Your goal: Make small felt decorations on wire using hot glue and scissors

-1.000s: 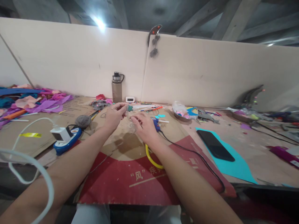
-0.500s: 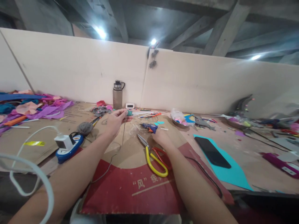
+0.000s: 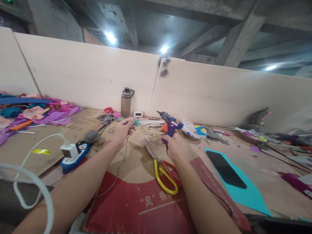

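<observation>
Pinched in the fingers of my left hand (image 3: 123, 132) is a small teal star-shaped piece (image 3: 136, 122), with grey yarn (image 3: 125, 152) trailing down from it over the cardboard. My right hand (image 3: 175, 145) grips the handle of a blue glue gun (image 3: 171, 124), raised above the table with its nozzle pointing up and to the left. Below the hands, scissors (image 3: 156, 165) with one yellow and one red handle lie on the red and brown cardboard (image 3: 117, 211). Pale glue scraps (image 3: 146, 139) are on the cardboard between the hands.
A water bottle (image 3: 125, 103) and a small white clock (image 3: 138, 114) stand by the back board. To the left are a power strip (image 3: 75, 157), a grey yarn ball (image 3: 91, 136) and coloured scraps (image 3: 56, 113). At right, a phone (image 3: 226, 169) lies on turquoise sheet (image 3: 253, 199).
My right hand has lifted the glue gun off the table and turned it nozzle up-left. My left hand still holds the teal star. The view has shifted slightly.
</observation>
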The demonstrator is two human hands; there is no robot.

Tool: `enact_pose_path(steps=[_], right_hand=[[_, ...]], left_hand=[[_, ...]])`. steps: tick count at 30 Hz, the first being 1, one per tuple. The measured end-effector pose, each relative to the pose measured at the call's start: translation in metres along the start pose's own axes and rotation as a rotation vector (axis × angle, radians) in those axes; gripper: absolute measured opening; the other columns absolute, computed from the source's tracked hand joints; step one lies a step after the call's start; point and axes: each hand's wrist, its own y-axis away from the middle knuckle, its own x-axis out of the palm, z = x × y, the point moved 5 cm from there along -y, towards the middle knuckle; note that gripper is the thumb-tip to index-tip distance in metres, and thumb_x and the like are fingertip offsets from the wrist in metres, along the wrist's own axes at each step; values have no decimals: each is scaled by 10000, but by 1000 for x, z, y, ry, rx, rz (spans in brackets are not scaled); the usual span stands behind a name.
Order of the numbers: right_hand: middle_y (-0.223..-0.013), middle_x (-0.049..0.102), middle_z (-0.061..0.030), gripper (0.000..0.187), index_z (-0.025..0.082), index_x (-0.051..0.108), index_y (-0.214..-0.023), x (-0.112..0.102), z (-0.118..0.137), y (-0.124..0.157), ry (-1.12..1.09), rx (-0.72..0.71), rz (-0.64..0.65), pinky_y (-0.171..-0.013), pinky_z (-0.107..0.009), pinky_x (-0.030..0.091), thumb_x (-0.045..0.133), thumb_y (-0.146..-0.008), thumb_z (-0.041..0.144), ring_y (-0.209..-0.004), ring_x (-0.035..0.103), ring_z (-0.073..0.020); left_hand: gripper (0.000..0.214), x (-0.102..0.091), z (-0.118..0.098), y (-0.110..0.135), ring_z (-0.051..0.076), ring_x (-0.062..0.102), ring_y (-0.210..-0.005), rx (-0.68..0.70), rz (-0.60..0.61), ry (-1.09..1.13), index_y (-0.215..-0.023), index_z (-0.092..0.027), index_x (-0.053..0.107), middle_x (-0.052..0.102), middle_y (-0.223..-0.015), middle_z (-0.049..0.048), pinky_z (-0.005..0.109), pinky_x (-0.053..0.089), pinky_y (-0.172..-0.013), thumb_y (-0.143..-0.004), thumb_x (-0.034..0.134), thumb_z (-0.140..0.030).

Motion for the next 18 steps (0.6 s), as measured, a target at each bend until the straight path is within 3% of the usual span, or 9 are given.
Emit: enact_pose_path(steps=[5,11,18], right_hand=[[-638,494,56,201,236,502,-926,15,11,14,77,-66,154,-538,-257,392,559,-768,346,-538,447,-126],[-845,627,-24,235,217,585,-1022,20,19,22,328,-208,247,-703,-314,428,528,-811,305,-737,555,-184],[-949,629,-37,168,201,568,-976,24,21,26,391,-290,287,-826,-330,413,498,-836,262,-870,566,-188]], left_hand=[[283,-2,7,-3,45,445,-488,-10,-26,26,-712,-134,607,511,-566,-29,162,267,-393,-620,758,-354],[296,-4,13,-4,37,424,-472,-66,-40,12,-713,-138,605,510,-569,-30,151,205,-380,-605,769,-359],[303,-1,10,-1,29,396,-440,-79,-39,-16,-727,-135,601,480,-546,-42,154,141,-364,-614,764,-364]])
